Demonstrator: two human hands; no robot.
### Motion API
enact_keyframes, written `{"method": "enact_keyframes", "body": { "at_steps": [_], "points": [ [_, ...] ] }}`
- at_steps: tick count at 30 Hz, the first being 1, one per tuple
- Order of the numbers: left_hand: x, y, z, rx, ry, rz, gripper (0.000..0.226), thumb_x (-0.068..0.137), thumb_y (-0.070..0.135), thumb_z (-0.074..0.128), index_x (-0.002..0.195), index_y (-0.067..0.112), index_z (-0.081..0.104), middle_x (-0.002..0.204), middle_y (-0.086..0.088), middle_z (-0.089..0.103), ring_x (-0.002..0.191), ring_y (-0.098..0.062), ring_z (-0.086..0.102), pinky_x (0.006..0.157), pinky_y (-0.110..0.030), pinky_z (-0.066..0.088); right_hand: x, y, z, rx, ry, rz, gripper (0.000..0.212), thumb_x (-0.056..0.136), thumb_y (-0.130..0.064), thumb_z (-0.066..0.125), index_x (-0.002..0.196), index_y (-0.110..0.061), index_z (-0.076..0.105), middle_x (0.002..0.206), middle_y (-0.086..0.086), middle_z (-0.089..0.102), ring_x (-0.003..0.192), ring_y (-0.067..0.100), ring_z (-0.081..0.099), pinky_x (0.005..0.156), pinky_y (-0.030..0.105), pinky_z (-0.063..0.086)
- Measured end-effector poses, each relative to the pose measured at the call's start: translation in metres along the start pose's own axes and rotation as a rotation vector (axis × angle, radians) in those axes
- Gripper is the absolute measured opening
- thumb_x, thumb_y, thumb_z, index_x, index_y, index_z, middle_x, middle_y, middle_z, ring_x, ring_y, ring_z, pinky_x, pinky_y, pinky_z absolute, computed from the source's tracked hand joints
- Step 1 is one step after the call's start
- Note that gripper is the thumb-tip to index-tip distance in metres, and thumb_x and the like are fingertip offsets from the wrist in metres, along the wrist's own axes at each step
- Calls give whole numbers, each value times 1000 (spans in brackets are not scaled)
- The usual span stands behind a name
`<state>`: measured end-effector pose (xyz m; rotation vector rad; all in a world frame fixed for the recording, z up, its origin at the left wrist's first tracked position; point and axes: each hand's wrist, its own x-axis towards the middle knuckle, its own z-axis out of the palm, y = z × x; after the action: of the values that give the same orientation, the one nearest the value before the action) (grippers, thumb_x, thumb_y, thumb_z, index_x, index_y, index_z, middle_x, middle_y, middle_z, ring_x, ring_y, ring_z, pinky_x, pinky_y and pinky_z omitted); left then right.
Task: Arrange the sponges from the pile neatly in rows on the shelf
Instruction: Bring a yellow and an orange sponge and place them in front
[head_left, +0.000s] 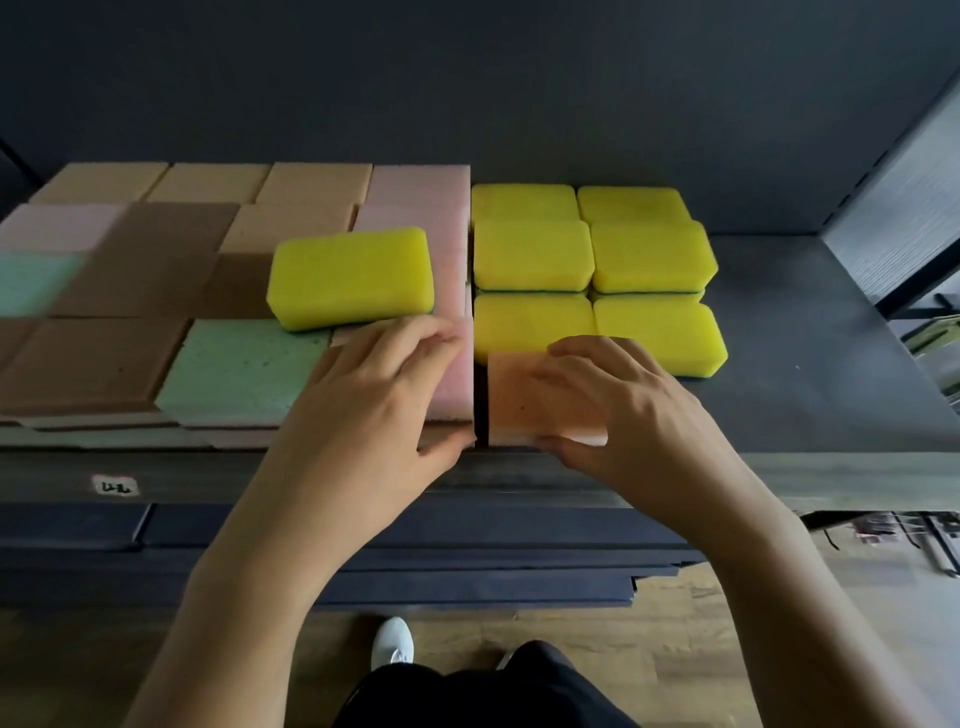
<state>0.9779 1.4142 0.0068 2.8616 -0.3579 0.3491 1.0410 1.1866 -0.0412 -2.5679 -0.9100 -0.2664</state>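
Note:
My right hand (613, 410) grips an orange-pink sponge (517, 400) at the front edge of the dark shelf (810, 364), fingers over its top and thumb on its near side. My left hand (374, 395) rests on the pink sponge (452, 384) just left of it, thumb at that sponge's front edge. Behind the held sponge stand several yellow sponges (597, 260) in rows of two. A single yellow sponge (353, 275) lies on top of the flat layer of orange, brown, pink and green sponges (244, 369) on the left.
The shelf's right part is bare dark surface up to a grey upright post (893, 208). A small white label (115, 487) sticks to the front rail. Below are dark stacked boards (467, 566), a wooden floor and my white shoe (393, 642).

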Motion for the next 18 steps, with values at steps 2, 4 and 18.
{"method": "enact_keyframes", "body": {
  "at_steps": [2, 4, 18],
  "points": [
    [0, -1, 0, -6, -2, -1, 62, 76, 41, 66, 130, 11, 57, 133, 4, 51, 117, -21, 50, 102, -38, 42, 2, -3, 2, 7, 0, 5, 58, 75, -38, 80, 128, -25, 60, 130, -6, 55, 118, 19, 50, 84, 35, 53],
    [0, -1, -1, -8, -11, -4, 63, 77, 40, 67, 131, 11, 56, 134, 4, 50, 119, -20, 49, 103, -38, 41, 5, -5, 4, 25, -3, 10, 60, 74, -37, 82, 128, -25, 60, 130, -7, 55, 118, 19, 50, 84, 34, 52],
    [-4, 1, 0, -17, -14, -8, 68, 77, 46, 66, 135, 12, 53, 139, 5, 48, 122, -20, 49, 102, -37, 43, 10, -7, 1, 56, -57, 8, 63, 76, -46, 76, 132, -26, 57, 138, -2, 52, 126, 23, 47, 100, 43, 45]
  ]
}}
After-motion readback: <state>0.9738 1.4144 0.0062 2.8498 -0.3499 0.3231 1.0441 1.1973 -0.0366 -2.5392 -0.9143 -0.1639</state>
